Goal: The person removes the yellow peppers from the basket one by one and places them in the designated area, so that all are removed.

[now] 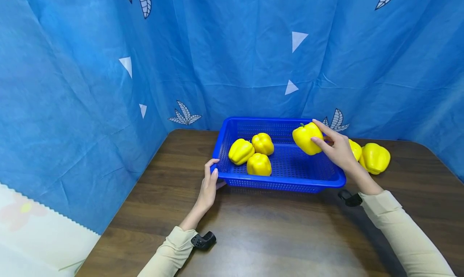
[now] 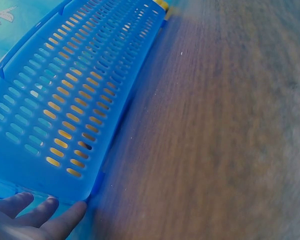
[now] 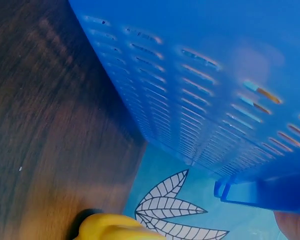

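Observation:
A blue plastic basket (image 1: 297,180) with slotted walls stands on the table in the head view. Three yellow bell peppers lie in its left part: one pepper (image 1: 241,151) at the left, another pepper (image 1: 263,144) behind, a third pepper (image 1: 259,165) in front. My left hand (image 1: 207,191) grips the basket's front left corner; its fingertips (image 2: 72,217) show against the corner in the left wrist view. Above the basket's right part, my right hand (image 1: 338,148) holds a yellow bell pepper (image 1: 307,138) between thumb and fingers, its stem facing up and left.
Right of the basket, a yellow bell pepper (image 1: 375,158) rests on the brown wooden table (image 1: 261,232). Another pepper (image 1: 355,149) beside it is partly hidden by my right hand. A blue patterned curtain (image 1: 232,55) hangs behind and left of the table.

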Demonstrator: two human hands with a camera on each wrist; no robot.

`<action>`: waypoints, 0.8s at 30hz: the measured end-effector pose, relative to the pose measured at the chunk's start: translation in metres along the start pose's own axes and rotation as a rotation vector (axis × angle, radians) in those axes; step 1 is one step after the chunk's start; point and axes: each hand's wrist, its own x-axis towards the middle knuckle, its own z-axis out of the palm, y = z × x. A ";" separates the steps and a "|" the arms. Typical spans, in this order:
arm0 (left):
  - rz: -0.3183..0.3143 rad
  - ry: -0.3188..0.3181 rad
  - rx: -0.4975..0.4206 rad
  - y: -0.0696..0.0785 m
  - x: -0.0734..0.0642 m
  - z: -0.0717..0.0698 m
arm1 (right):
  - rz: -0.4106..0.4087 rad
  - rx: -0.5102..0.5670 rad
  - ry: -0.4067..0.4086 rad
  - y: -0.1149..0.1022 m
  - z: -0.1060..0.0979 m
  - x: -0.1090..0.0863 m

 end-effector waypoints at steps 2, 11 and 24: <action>0.002 0.004 -0.010 0.000 0.000 0.000 | 0.012 0.016 0.014 0.000 -0.001 -0.002; 0.011 0.024 -0.029 -0.001 0.000 0.001 | 0.027 0.028 0.103 -0.001 -0.011 -0.007; 0.001 0.014 -0.016 0.001 0.000 0.001 | 0.046 0.058 0.220 0.008 -0.036 -0.020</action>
